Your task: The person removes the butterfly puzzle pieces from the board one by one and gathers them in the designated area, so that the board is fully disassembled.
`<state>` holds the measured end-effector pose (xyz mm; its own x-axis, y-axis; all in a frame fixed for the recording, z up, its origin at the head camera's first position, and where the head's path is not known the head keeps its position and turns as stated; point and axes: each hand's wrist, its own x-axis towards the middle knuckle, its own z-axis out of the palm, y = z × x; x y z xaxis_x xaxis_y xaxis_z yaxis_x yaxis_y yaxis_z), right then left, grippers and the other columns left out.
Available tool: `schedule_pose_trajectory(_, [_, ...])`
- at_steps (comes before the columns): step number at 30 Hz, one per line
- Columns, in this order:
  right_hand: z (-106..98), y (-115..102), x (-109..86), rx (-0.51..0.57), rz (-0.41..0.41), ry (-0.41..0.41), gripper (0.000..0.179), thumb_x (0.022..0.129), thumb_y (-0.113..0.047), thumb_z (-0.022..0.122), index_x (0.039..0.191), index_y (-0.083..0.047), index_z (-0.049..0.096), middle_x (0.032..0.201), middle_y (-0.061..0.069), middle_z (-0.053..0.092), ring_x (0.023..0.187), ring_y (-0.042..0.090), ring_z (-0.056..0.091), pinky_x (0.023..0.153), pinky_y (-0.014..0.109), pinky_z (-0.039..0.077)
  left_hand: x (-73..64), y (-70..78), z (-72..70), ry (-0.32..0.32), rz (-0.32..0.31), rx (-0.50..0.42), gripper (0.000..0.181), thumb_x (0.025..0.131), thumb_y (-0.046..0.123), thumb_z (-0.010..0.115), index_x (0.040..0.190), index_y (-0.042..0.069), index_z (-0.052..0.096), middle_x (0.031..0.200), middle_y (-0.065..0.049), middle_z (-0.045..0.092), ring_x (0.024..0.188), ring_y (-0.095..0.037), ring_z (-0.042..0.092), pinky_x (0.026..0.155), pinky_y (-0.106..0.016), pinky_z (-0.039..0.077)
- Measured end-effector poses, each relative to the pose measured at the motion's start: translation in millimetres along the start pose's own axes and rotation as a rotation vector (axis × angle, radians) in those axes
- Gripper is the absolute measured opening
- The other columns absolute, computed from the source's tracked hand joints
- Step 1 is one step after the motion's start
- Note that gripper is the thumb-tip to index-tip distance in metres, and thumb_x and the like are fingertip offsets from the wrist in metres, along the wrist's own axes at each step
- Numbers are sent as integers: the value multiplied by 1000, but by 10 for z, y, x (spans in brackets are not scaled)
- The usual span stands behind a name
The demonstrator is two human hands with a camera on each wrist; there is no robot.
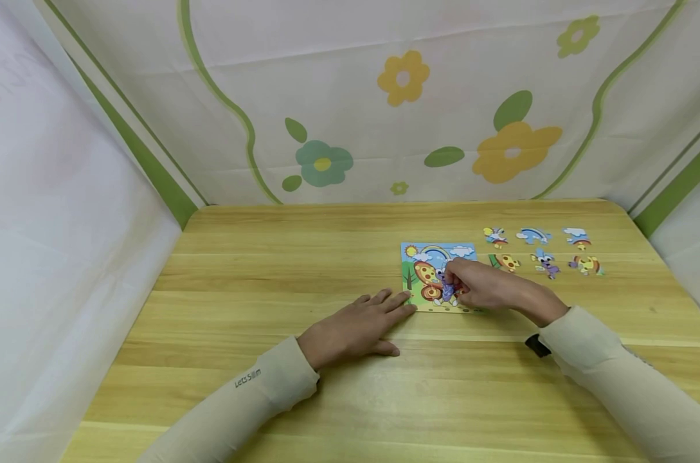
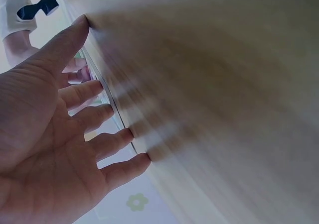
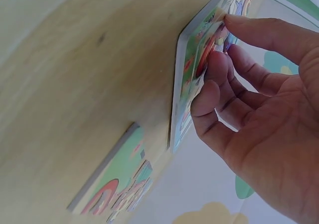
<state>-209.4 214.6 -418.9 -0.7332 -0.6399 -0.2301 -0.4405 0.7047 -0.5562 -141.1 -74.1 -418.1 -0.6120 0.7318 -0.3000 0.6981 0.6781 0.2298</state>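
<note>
A rectangular jigsaw puzzle board point(image 1: 428, 256) printed with a butterfly, a sun and a rainbow lies flat on the table. My right hand point(image 1: 481, 283) is over its right part, thumb and fingers curled. In the right wrist view, the right hand point(image 3: 264, 89) pinches a puzzle piece at the board's surface; the fingers hide most of that piece. My left hand point(image 1: 361, 325) rests palm down with spread fingers, its fingertips at the board's lower left edge. The left wrist view shows the left hand point(image 2: 65, 119) with fingers extended and nothing gripped.
Several loose puzzle pieces lie in two rows right of the board, among them a rainbow piece point(image 1: 533, 236) and a purple piece point(image 1: 546, 263). The wooden table point(image 1: 280, 257) ends at a white curtain point(image 1: 350, 77) with printed flowers at the back.
</note>
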Motion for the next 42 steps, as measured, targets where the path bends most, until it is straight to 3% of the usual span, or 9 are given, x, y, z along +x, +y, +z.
schedule_pose_trajectory(17, [11, -31, -2, -79, -32, 48, 23, 85, 11, 65, 101, -6, 62, 79, 1, 57, 70, 11, 48, 61, 25, 42, 6, 4, -11, -5, 3, 2, 78, 104, 51, 58, 169, 22, 25, 178, 0, 15, 163, -29, 20, 127, -51, 32])
schedule_pose_trajectory(27, [35, -45, 11, -118, 26, 40, 24, 84, 6, 70, 104, -5, 63, 79, 1, 57, 70, 11, 49, 62, 26, 41, 7, 4, -20, 2, 11, 11, 77, 105, 50, 58, 168, 21, 26, 177, -1, 17, 163, -29, 22, 127, -51, 32])
schedule_pose_trajectory(42, [51, -40, 11, -115, 15, 61, 24, 85, 3, 73, 106, -4, 66, 80, 0, 58, 71, 11, 49, 63, 26, 42, 54, 19, -10, 0, 16, 35, 78, 104, 54, 56, 169, 22, 25, 177, -2, 16, 163, -29, 21, 126, -54, 33])
